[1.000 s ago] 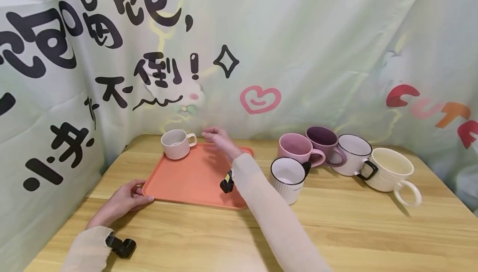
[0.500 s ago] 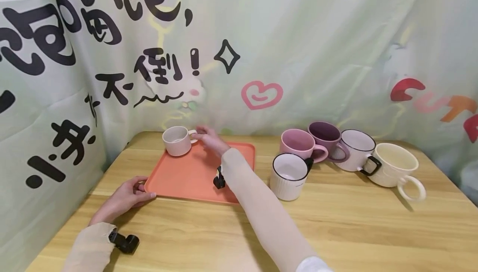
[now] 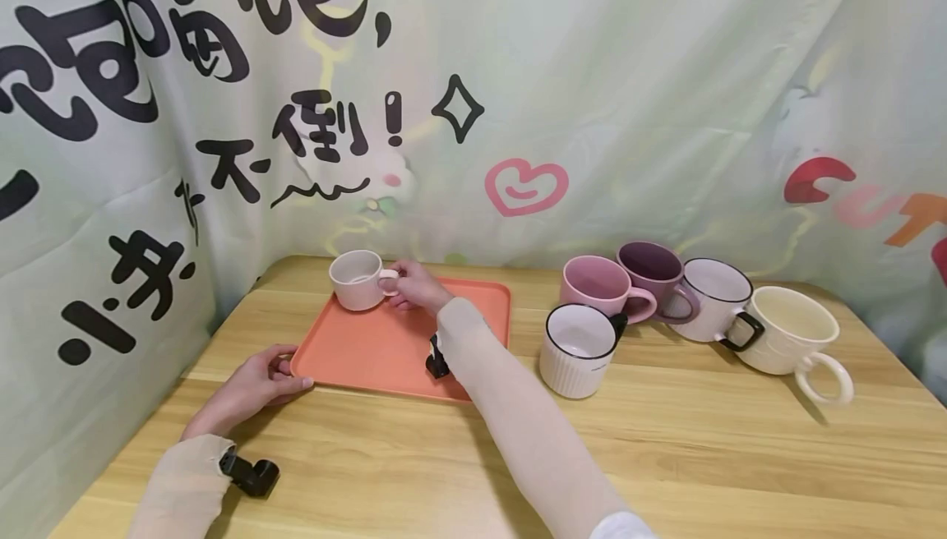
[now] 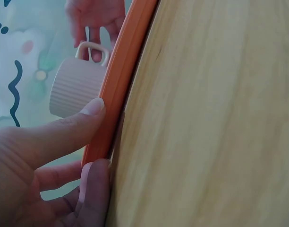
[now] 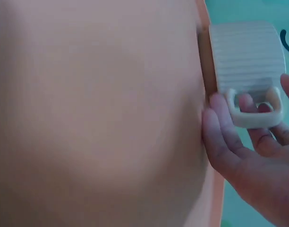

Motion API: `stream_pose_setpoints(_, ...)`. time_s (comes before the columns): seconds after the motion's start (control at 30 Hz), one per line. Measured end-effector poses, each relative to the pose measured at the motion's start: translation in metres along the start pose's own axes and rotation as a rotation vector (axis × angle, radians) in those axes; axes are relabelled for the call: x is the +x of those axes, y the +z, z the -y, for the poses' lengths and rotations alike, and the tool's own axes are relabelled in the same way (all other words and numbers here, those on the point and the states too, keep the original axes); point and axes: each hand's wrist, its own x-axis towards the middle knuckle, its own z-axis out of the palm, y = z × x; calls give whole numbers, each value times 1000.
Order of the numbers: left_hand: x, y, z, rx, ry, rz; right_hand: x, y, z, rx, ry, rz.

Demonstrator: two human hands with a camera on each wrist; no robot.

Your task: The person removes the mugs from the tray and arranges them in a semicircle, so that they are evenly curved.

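Note:
A pale ribbed mug (image 3: pixel 358 283) stands upright at the far left corner of the orange tray (image 3: pixel 377 350). My right hand (image 3: pixel 418 284) is at its handle; in the right wrist view, fingers (image 5: pixel 225 137) curl round the handle, fingertips showing through the loop. The thumb stays a little apart there. With the thumb on the rim and fingers below it, my left hand (image 3: pixel 247 387) grips the tray's near left corner. The left wrist view shows this pinch on the tray edge (image 4: pixel 118 80) up close. Whether the mug touches the tray all round is hard to tell.
Right of the tray stand a white ribbed mug (image 3: pixel 577 358) with a black handle, a pink mug (image 3: pixel 601 288), a dark purple mug (image 3: pixel 654 276), a white black-rimmed mug (image 3: pixel 709 305) and a cream mug (image 3: pixel 787 333). A printed curtain (image 3: pixel 629 95) hangs behind the wooden table (image 3: pixel 414 465).
My right hand has moved left from above the tray's back edge to the pale mug's handle, and its fingers have closed round it. The left hand keeps its hold on the tray corner.

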Motion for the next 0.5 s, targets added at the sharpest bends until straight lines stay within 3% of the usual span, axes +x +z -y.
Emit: stream_pose_setpoints(0.5, 0, 0, -2, -5, 0, 0, -11, 5, 1, 66, -49, -39)
